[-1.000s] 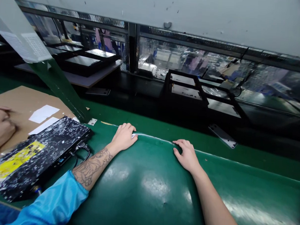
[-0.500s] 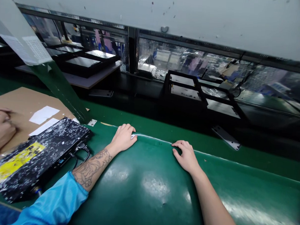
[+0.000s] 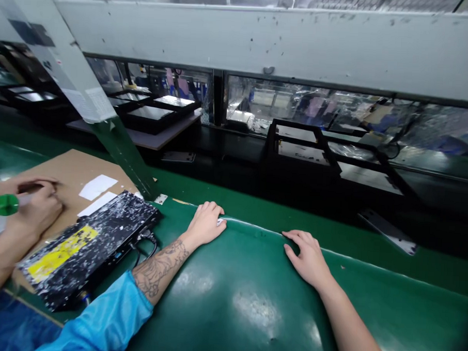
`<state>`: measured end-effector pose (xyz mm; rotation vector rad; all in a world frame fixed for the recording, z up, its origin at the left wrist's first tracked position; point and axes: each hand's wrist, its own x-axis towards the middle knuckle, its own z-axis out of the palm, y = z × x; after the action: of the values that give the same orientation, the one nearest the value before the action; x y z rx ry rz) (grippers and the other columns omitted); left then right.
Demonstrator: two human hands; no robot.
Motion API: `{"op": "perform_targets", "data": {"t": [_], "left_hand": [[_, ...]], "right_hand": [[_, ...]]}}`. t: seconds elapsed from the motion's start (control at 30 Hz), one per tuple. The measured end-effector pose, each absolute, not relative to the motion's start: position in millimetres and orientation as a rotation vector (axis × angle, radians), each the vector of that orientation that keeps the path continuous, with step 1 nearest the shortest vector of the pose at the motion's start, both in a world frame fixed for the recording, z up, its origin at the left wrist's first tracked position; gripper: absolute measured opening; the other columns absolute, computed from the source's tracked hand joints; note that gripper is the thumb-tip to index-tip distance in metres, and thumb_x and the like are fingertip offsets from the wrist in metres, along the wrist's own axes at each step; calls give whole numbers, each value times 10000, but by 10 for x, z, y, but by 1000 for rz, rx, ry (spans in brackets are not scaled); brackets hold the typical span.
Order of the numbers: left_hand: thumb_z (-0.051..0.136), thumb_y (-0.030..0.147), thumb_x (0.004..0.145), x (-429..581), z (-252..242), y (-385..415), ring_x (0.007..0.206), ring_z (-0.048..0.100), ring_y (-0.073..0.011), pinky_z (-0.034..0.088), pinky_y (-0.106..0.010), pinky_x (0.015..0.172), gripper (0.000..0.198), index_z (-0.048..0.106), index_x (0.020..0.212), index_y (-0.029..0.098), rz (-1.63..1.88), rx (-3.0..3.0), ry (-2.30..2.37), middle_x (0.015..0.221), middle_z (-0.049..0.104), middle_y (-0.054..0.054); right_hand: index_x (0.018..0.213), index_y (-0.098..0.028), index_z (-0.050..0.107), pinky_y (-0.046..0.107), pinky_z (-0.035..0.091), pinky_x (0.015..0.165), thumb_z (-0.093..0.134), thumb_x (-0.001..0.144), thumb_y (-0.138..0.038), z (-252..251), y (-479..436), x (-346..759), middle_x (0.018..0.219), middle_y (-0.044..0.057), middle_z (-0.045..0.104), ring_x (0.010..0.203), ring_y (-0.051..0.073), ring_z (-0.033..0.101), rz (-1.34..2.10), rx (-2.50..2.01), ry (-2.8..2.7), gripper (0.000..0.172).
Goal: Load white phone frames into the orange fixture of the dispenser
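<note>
Resting on the far edge of the green belt [image 3: 251, 311], the left hand [image 3: 206, 225] lies palm down with its fingers curled loosely over the raised rim, gripping nothing that can be made out. A small pale spot shows at its fingertips, too small to name. The right hand [image 3: 310, 259] lies flat and open on the same edge, well to the right of the left one, fingers spread and pointing left along the rim. Just left of the left forearm sits a black speckled box [image 3: 91, 247] with a yellow label [image 3: 62, 253], cables at its near end. Further left, a co-worker's hand [image 3: 36, 211] rests on brown cardboard [image 3: 73, 171] beside a green cap [image 3: 7, 204].
</note>
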<state>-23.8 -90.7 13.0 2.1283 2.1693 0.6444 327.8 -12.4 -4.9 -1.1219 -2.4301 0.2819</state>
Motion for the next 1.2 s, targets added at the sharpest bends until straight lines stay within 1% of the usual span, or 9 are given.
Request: {"op": "perform_targets", "data": {"t": [0.13,0.33,0.53,0.7,0.77,0.9,1.0,1.1,1.2], "left_hand": [[624,319,896,-232,127,-923,1069,521,-273,424,-436,977,180,618,1043,216,639,2134,2183,1057,595,-67],[637,308,889,-240,136,-911,1071,532,-274,437,-436,981,247,604,1119,227,656,2134,2182,1080,602,-71],[632,340,908,-164,185,-972,1087,533,-289,433,-458,998,304,589,1183,218,665,2154,2207,1108,600,-86],[637,423,916,150,574,-660,1179,521,-288,389,-445,1086,491,508,1335,203,717,2318,2178,1223,585,-116],[620,384,922,94,765,-289,1225,509,-275,373,-414,1111,524,474,1383,183,609,2334,2213,1288,573,-129],[676,168,830,-650,968,478,1311,457,-337,299,-499,1171,599,487,1397,114,315,2138,2411,1358,544,-198],[695,276,884,-1452,921,732,1356,419,-369,283,-604,1176,579,487,1402,121,104,1865,2590,1405,505,-189],[659,404,940,-2074,816,744,1386,398,-360,307,-637,1172,561,483,1419,173,-43,1643,2691,1469,451,-151],[663,398,944,-2410,739,737,1407,380,-365,330,-641,1169,568,473,1436,187,-123,1552,2711,1515,407,-149]], "right_hand": [[989,-268,695,466,450,946,509,966,-447,-140,-66,3313,1190,61,647,1138,280,576,301,-1050,-2391,258],[1149,-309,691,497,458,934,489,963,-505,-163,-30,3317,1243,56,651,1185,308,572,255,-1108,-2421,337],[990,-288,702,516,461,931,476,939,-525,-177,9,3311,1245,54,651,1189,314,571,273,-1104,-2415,332],[1079,-265,711,534,474,935,494,918,-605,-264,120,3367,1246,88,647,1182,336,577,235,-1128,-2362,434],[1079,-259,715,547,476,938,483,913,-623,-297,154,3372,1240,96,649,1176,343,582,208,-1141,-2343,462],[1082,-257,715,563,481,946,459,917,-641,-311,150,3339,1246,100,646,1187,348,580,191,-1174,-2329,490],[1084,-265,708,582,486,945,444,924,-640,-292,121,3310,1255,95,642,1190,354,582,159,-1195,-2314,486],[1107,-278,700,585,503,920,452,922,-635,-276,109,3302,1276,92,636,1185,360,590,124,-1185,-2318,473],[1119,-287,702,581,533,865,472,912,-640,-279,121,3317,1279,94,638,1156,369,608,96,-1160,-2322,469]]}}
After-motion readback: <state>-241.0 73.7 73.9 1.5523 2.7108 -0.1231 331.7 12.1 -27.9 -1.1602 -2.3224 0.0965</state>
